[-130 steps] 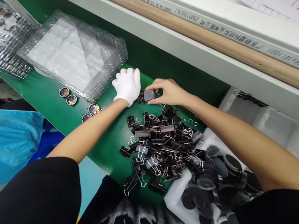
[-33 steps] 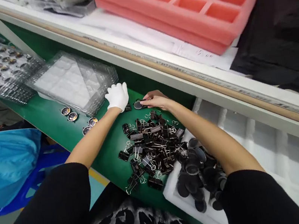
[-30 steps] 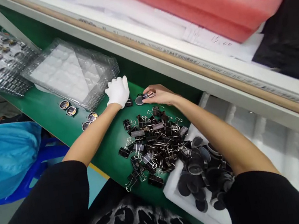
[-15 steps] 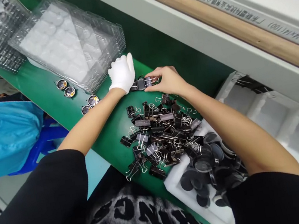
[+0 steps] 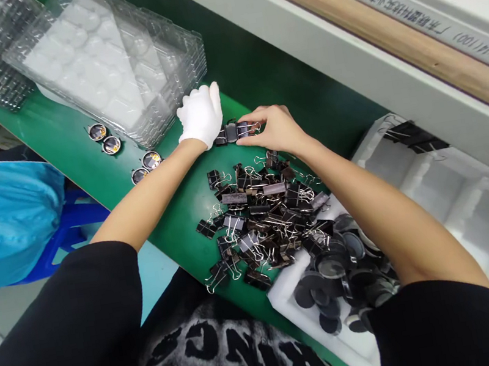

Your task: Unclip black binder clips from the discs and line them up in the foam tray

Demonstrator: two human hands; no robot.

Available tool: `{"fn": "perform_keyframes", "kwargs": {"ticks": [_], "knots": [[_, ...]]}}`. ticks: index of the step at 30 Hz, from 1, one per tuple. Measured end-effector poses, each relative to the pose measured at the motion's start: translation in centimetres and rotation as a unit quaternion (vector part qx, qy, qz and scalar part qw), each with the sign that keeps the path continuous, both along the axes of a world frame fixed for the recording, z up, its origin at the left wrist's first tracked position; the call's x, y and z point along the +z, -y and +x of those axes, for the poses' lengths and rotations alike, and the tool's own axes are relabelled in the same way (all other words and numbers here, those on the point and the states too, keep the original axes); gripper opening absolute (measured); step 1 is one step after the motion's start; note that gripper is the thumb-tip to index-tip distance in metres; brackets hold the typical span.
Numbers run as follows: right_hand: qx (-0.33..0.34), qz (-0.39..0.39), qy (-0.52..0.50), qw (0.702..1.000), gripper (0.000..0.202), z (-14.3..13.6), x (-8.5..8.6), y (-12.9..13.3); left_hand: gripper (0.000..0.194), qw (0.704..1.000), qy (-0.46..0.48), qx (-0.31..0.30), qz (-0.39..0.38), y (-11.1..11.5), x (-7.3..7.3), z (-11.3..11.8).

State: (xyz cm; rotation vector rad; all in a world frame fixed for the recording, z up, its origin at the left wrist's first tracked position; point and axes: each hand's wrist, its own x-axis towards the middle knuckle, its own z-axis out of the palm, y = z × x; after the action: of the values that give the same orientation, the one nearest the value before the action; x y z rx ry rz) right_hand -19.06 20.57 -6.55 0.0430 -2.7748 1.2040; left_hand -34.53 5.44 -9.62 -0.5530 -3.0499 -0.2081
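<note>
A: Here's the right hand (image 5: 276, 130), bare, thumb and fingers clamped on a black binder clip (image 5: 243, 131), its silver handles poking back between them!

B: And that clip sits right up against a small dark piece (image 5: 231, 132), with a second clip (image 5: 220, 138) on its other side, all in one row on the green table (image 5: 178, 203).

A: The left hand (image 5: 200, 117), white-gloved, curls in at that far end, fingers bent together; whether it grips the second clip, I can't tell from here.

B: Just below, what a heap: loose binder clips (image 5: 262, 217) lying every which way, handles everywhere!

A: Down by the right sleeve, a white foam tray (image 5: 284, 291) carries a jumble of dark discs (image 5: 326, 294).

B: Left of the glove, a stack of clear plastic trays (image 5: 170, 105), and nearer the table's edge, two pairs of silver-rimmed round pieces (image 5: 112, 145).
</note>
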Motion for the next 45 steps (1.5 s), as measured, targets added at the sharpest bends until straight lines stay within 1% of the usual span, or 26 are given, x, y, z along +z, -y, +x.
{"fn": "perform_keyframes", "kwargs": {"ticks": [3,8,11,15,19,22,25,27,29,30,31,32,34,36,38,40,42,45], "knots": [[-0.007,0.002,-0.001,1.000,0.043,0.0,0.0,0.1,0.070,1.000,0.009,-0.003,0.008,0.0,1.0,0.7],[-0.009,0.003,0.000,1.000,0.046,0.0,-0.1,0.1,0.065,0.999,0.021,-0.014,0.030,0.1,3.3,2.5],[-0.012,-0.001,0.004,1.000,0.046,-0.1,-0.1,0.1,0.063,0.999,0.020,-0.018,0.032,0.1,4.3,3.2],[-0.010,-0.007,0.014,1.000,0.042,-0.1,0.0,0.1,0.061,0.999,0.026,-0.017,0.037,0.2,4.9,3.6],[-0.015,-0.006,0.020,1.000,0.043,0.0,-0.1,0.3,0.061,0.997,0.025,-0.022,0.067,0.4,4.9,3.7],[-0.001,-0.002,0.023,1.000,0.045,-0.2,0.0,0.4,0.059,0.995,0.026,-0.029,0.088,0.6,5.2,3.6],[0.008,-0.005,0.041,0.999,0.042,-0.6,0.7,0.7,0.057,0.990,0.052,-0.030,0.130,0.9,6.1,3.7],[-0.007,-0.036,0.061,0.997,0.038,-0.6,1.7,0.8,0.058,0.982,0.066,-0.045,0.169,1.2,7.4,3.9],[-0.029,-0.076,0.070,0.994,0.034,0.0,3.1,0.7,0.065,0.974,0.058,-0.077,0.205,1.7,9.1,4.3],[-0.036,-0.095,0.072,0.992,0.031,0.6,3.9,0.5,0.068,0.969,0.048,-0.102,0.220,2.1,10.0,4.6],[-0.040,-0.113,0.073,0.990,0.030,1.4,4.7,0.2,0.067,0.962,0.043,-0.139,0.230,2.5,10.9,5.0],[-0.041,-0.128,0.075,0.988,0.035,2.3,5.4,-0.1,0.062,0.954,0.043,-0.186,0.233,3.0,11.7,5.5],[-0.041,-0.167,0.086,0.981,0.053,4.7,6.4,-0.8,0.047,0.930,0.068,-0.295,0.207,3.9,13.1,6.5],[-0.049,-0.235,0.118,0.963,0.063,7.4,7.0,-1.3,0.044,0.903,0.111,-0.382,0.163,4.7,14.1,7.7],[-0.075,-0.317,0.165,0.931,0.063,10.2,7.1,-1.5,0.045,0.885,0.141,-0.425,0.129,4.8,14.7,9.0],[-0.116,-0.381,0.195,0.896,0.059,13.0,7.0,-1.3,0.046,0.867,0.153,-0.462,0.107,4.4,15.0,10.5],[-0.156,-0.409,0.193,0.878,0.057,15.7,6.8,-1.0,0.048,0.842,0.169,-0.506,0.077,3.3,15.1,12.0],[-0.211,-0.435,0.157,0.861,0.056,19.9,6.1,-0.9,0.045,0.809,0.184,-0.557,0.039,0.6,14.5,14.1]]}}
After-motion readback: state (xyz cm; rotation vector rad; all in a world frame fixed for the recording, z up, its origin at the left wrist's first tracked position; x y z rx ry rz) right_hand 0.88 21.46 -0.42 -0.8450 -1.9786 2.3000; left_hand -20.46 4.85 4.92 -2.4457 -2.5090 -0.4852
